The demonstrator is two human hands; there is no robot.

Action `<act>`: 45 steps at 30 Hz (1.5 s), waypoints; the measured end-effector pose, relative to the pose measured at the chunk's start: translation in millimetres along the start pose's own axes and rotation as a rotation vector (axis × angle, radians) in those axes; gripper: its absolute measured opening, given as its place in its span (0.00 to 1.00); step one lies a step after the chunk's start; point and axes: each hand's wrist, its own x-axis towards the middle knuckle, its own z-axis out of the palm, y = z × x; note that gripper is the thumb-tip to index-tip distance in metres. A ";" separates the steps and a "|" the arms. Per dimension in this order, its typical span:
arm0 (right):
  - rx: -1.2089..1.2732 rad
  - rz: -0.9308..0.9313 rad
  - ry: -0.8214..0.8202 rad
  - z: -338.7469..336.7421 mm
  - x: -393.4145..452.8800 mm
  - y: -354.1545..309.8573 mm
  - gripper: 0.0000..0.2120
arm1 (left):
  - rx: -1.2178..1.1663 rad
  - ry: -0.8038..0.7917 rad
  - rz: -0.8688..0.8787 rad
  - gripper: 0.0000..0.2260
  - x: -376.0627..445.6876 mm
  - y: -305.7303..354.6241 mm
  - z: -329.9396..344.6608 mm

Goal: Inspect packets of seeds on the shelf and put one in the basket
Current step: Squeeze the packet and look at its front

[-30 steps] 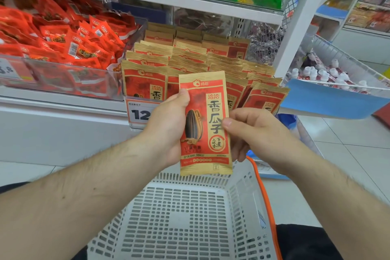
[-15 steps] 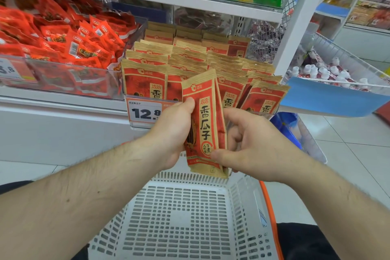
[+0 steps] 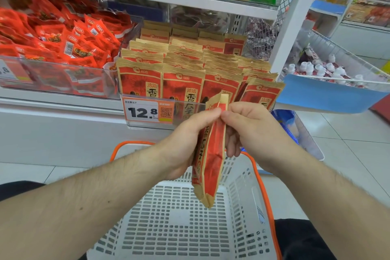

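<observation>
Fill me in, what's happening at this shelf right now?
A person holds one seed packet in both hands above the white basket. The left hand grips its side while the right hand pinches it near the top edge. The packet is turned nearly edge-on to the camera, apparently being inspected. More of the same packets stand in rows on the shelf behind a 12.8 price tag. No packet is visible in the basket, so nothing has been dropped in yet.
</observation>
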 end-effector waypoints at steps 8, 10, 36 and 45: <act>0.197 -0.004 -0.079 6.7 -2.0 -2.7 0.17 | -0.184 -0.099 -0.020 0.23 -4.3 0.8 -6.5; 0.186 -0.008 -0.069 7.7 -2.5 -3.2 0.17 | -0.187 -0.111 -0.022 0.23 -5.4 1.5 -5.5; -0.081 0.175 -0.203 -10.1 -4.6 -0.7 0.28 | -0.605 0.200 0.058 0.29 0.4 10.4 -18.6; -0.130 0.110 -0.108 0.8 -3.1 5.4 0.16 | -0.334 0.299 0.124 0.20 -0.1 9.5 -16.5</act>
